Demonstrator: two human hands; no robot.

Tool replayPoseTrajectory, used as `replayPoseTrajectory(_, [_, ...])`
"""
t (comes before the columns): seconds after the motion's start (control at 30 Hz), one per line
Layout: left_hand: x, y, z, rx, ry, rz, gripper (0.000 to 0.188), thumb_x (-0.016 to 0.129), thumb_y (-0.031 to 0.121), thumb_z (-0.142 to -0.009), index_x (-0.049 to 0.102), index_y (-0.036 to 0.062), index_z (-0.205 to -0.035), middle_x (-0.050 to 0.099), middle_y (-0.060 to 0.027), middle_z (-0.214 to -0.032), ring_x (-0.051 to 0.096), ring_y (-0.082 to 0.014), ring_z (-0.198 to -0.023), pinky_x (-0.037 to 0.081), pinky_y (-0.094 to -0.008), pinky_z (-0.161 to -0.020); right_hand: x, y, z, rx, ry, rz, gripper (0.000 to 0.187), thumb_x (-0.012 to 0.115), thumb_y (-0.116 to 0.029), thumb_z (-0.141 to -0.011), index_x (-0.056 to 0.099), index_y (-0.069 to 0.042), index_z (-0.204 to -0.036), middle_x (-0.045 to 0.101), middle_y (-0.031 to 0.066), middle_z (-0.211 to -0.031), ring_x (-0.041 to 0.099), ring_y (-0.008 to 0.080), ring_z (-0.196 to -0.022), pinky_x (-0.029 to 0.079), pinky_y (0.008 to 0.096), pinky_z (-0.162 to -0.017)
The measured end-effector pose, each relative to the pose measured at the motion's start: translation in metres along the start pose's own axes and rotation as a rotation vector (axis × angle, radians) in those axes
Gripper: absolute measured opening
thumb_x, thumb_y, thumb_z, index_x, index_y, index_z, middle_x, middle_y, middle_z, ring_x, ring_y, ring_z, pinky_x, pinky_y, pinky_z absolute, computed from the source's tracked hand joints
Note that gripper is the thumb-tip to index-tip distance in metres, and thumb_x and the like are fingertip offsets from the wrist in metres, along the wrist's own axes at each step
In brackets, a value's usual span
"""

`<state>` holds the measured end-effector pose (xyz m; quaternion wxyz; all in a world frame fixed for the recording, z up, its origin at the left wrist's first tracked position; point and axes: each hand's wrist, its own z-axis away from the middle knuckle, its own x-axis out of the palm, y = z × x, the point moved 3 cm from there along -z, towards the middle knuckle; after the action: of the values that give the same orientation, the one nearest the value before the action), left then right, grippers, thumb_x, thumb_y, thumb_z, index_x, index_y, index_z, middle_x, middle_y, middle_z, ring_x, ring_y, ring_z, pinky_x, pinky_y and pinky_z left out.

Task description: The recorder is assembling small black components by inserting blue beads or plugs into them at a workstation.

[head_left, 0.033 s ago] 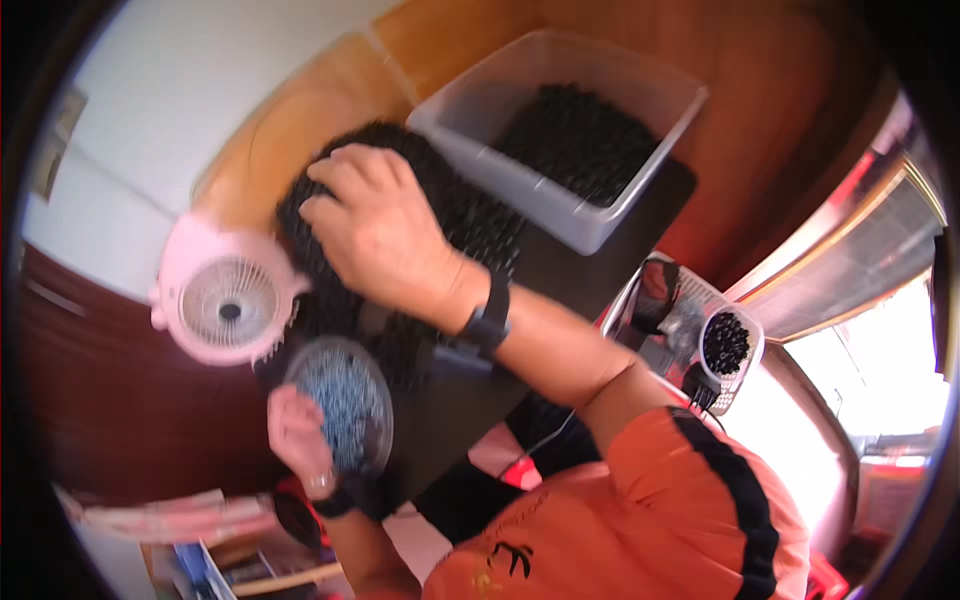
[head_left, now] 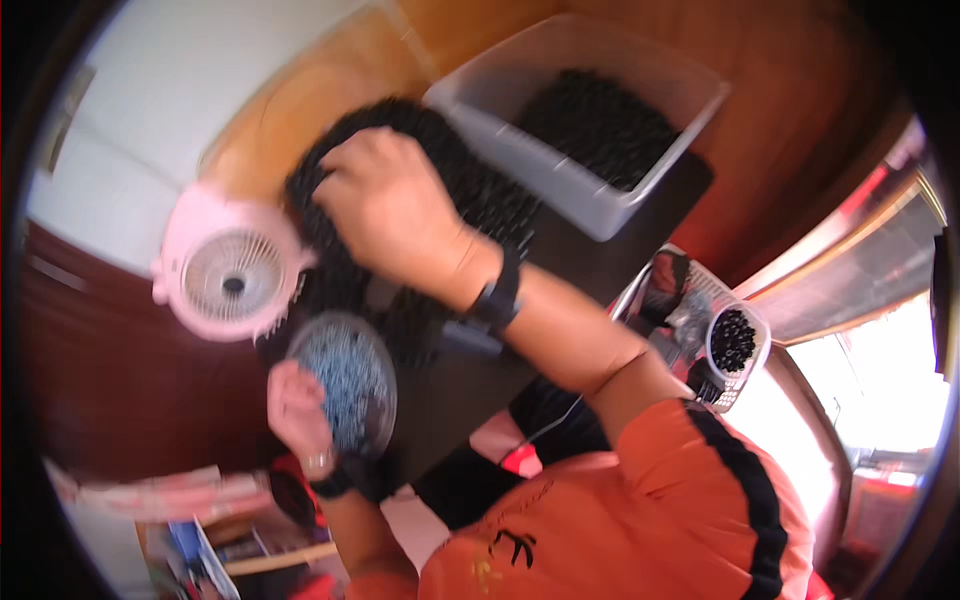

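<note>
Over a heap of small black pieces [head_left: 500, 205] on the dark table, my right hand [head_left: 390, 205] is held with its fingers bent and bunched. Blur and the hand itself hide whatever sits at the fingertips. My left hand [head_left: 298, 405] is at the near-left rim of a round, clear-edged dish [head_left: 384, 415] full of thin blue-grey pieces [head_left: 345, 375]. Its fingers are curled together, and anything between them is too small to make out. A dark band circles each wrist.
A pink fan [head_left: 232, 280] stands left of the heap. Behind and to the right is a large translucent bin [head_left: 570, 185], partly filled with black pieces. A white basket [head_left: 755, 345] at the right contains a tub of black pieces [head_left: 732, 340].
The view has shifted slightly, carrying the table things up and right in the picture. My right hand's fingers are drawn closer together. The left hand stays beside the dish.
</note>
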<state>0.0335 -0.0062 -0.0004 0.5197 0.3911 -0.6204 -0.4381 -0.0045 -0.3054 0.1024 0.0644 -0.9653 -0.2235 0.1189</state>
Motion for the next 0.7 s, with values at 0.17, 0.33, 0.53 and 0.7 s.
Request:
replayPoseTrajectory(0.17, [0.004, 0.002, -0.006, 0.005, -0.064, 0.045, 0.025, 0.046, 0.024, -0.095, 0.058, 0.0019, -0.098, 0.059, -0.0065, -0.075, 0.057, -0.0154, -0.068, 0.043, -0.0272, -0.058, 0.044, 0.036, 0.029, 0.189, -0.417, -0.095, 0.013, 0.058, -0.015, -0.076, 0.069, -0.011, -0.080, 0.068, 0.0120, -0.079, 0.065, 0.0316, -0.081, 0.051, 0.0433, -0.073])
replayPoseTrajectory(0.33, [-0.006, 0.008, 0.002, 0.044, -0.091, 0.055, 0.029, 0.044, 0.027, -0.096, 0.058, 0.0017, -0.098, 0.061, -0.0083, -0.075, 0.058, -0.0161, -0.064, 0.043, -0.0270, -0.058, 0.070, 0.016, 0.050, 0.270, -0.810, -0.182, 0.014, 0.059, -0.014, -0.076, 0.070, -0.009, -0.084, 0.068, 0.0125, -0.080, 0.065, 0.0325, -0.081, 0.051, 0.0417, -0.074])
replayPoseTrajectory(0.53, [-0.014, 0.023, 0.009, 0.129, -0.133, 0.126, 0.030, 0.043, 0.027, -0.096, 0.058, 0.0013, -0.097, 0.061, -0.0092, -0.076, 0.057, -0.0182, -0.066, 0.043, -0.0280, -0.059, 0.098, -0.015, 0.072, 0.063, -0.927, -0.449, 0.031, 0.064, -0.004, -0.078, 0.066, -0.006, -0.109, 0.064, 0.0130, -0.110, 0.060, 0.0303, -0.104, 0.047, 0.0373, -0.091])
replayPoseTrajectory(0.7, [-0.016, 0.019, 0.005, 0.136, -0.119, 0.148, 0.028, 0.043, 0.026, -0.095, 0.058, 0.0019, -0.096, 0.061, -0.0088, -0.075, 0.058, -0.0179, -0.066, 0.043, -0.0275, -0.058, 0.119, -0.034, 0.097, -0.134, -0.879, -0.395, 0.029, 0.060, -0.002, -0.079, 0.066, -0.006, -0.107, 0.063, 0.0110, -0.111, 0.056, 0.0312, -0.106, 0.046, 0.0394, -0.092])
